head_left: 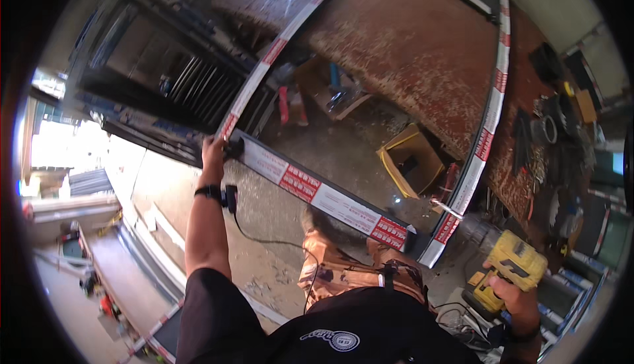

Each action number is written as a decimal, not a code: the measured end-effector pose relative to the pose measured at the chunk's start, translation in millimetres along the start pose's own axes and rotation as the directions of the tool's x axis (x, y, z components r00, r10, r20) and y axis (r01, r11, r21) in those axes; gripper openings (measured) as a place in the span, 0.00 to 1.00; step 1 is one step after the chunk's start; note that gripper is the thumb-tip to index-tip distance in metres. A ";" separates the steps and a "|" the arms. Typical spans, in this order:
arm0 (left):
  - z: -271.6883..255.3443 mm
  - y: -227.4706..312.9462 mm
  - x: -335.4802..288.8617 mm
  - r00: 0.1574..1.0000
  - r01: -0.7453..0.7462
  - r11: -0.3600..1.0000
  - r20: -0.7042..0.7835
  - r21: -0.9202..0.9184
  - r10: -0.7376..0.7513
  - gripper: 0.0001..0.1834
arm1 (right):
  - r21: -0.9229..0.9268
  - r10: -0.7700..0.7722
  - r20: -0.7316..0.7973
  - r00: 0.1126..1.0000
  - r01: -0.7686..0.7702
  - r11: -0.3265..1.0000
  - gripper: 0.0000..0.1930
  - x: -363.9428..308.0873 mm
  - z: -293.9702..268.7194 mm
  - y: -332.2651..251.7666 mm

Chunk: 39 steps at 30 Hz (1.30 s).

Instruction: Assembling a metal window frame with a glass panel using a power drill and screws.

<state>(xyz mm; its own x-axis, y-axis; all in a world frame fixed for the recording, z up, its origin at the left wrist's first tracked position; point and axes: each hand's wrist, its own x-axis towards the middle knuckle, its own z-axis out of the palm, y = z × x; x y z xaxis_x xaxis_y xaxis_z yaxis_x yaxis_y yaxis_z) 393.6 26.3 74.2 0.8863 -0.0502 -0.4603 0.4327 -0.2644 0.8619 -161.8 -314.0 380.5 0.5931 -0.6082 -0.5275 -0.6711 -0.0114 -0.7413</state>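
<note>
Left hand (212,150) grips the frame (317,195) corner (taped aluminium); right hand (518,298) holds a yellow drill (508,261).

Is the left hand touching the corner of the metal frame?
Touching. The head view shows the left hand wrapped on the corner of the metal frame, no gap visible. The right hand holds a yellow drill.

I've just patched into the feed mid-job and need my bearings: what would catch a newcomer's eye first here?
First comes the yellow cordless drill gripped in the right hand at lower right, its bit set at the near corner of a metal frame wrapped in white and red film. The left hand clamps the frame's opposite corner at centre left. Behind the frame spreads a rusty brown work table, with dark tools strewn along its right side.
</note>
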 end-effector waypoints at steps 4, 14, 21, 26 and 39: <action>-10.3 -29.9 5.0 0.993 0.006 1.000 0.118 0.023 -0.009 0.27 | 0.171 0.021 -0.026 0.999 -0.016 0.985 0.19 4.7 76.5 -39.2; 8.3 -39.9 -56.6 0.816 0.216 0.976 0.556 -0.041 -0.157 0.23 | 0.332 -0.214 0.085 0.973 0.175 0.927 0.25 35.0 220.4 -129.8; 22.1 -13.5 -60.9 0.585 0.208 0.911 0.702 0.355 -0.407 0.16 | 0.352 -0.136 -0.047 0.990 0.144 0.925 0.20 56.6 238.4 -150.7; 29.5 -7.8 -14.9 0.324 -0.194 0.779 0.788 0.596 -0.523 0.25 | 0.479 -0.010 -0.177 0.984 0.095 0.873 0.21 76.0 264.1 -165.1; 158.8 286.5 -24.4 -0.275 -0.939 0.311 0.865 -0.148 -0.420 0.20 | 0.763 0.429 -0.558 0.711 0.235 0.602 0.24 26.7 379.3 -210.4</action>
<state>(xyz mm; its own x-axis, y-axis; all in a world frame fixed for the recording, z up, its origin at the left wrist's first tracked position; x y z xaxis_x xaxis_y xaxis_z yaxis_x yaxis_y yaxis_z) 469.8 -201.2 298.6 -0.5685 -0.7080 -0.4191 -0.6729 0.1070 0.7319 164.0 -26.7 365.0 -0.1141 -0.8799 -0.4613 0.0748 0.4555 -0.8871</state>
